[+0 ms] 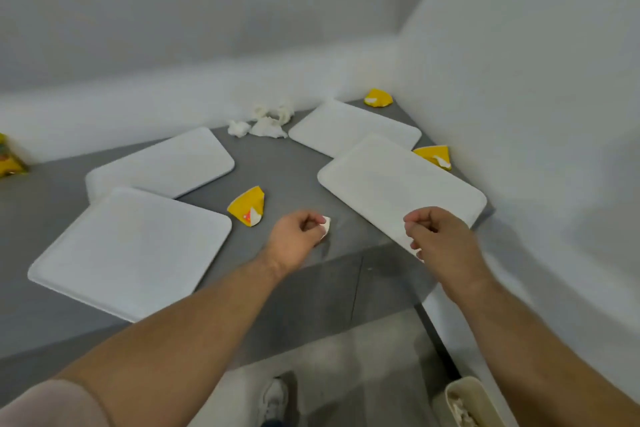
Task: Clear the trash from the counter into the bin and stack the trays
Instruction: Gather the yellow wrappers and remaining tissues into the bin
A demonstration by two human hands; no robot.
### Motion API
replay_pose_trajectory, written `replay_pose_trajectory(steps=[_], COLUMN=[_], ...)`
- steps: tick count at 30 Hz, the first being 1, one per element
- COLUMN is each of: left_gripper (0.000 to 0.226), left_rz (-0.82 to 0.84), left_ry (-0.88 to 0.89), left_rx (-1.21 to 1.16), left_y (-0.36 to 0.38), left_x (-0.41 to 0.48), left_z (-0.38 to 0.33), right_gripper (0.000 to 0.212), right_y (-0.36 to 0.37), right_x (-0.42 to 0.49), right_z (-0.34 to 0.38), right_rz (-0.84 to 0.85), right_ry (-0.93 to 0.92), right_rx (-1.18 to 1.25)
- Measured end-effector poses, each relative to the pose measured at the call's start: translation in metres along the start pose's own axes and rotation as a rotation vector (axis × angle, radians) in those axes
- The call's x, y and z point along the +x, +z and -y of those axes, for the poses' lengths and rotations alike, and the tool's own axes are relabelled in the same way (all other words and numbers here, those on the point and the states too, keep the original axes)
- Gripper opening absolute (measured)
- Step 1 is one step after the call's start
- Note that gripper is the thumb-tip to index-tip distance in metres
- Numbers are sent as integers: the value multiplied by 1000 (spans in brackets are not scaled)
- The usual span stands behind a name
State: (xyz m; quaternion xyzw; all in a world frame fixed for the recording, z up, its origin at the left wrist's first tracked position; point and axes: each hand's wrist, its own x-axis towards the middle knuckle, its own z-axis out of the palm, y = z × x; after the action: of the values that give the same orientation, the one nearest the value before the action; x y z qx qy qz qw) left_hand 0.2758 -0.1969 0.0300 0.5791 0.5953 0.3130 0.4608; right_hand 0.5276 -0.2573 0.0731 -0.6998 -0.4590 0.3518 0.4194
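Above counter edge: left hand (300, 236) pinches white scrap (326, 226) at fingertips.
Right hand (439, 239): fingers curled together, over tray (391, 184).

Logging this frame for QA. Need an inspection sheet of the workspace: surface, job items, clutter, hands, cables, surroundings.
Surface: grey counter in a white wall corner.
Job's things: four white rectangular trays, unstacked: near left, back left, back right, near right overhanging the counter edge; beige bin on the floor, paper inside.
Clutter: crumpled white tissues; yellow crushed paper cups, centre, back corner, right wall; yellow packet far left.
Hands: left hand fingers closed on a small white scrap; right hand curled, contents unclear.
Cables: nothing seen.
Surroundings: white shoe on tiled floor.
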Motion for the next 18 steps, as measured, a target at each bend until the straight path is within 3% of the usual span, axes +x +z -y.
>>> replay_pose_trajectory(steps=[4, 10, 18], left_gripper=[12, 21, 82], left_rz=[-116, -120, -53], left_ry=[0, 9, -32], left_rx=[52, 264, 530], left_y=[-67, -143, -190], left_x=[19, 72, 130], left_z=[29, 68, 110], right_gripper=[8, 5, 24], right_y=[58, 144, 217], right_x=[21, 52, 69], right_z=[31, 53, 29], right_rz=[60, 93, 70], right_ry=[-47, -11, 167], right_rx=[-88, -153, -274])
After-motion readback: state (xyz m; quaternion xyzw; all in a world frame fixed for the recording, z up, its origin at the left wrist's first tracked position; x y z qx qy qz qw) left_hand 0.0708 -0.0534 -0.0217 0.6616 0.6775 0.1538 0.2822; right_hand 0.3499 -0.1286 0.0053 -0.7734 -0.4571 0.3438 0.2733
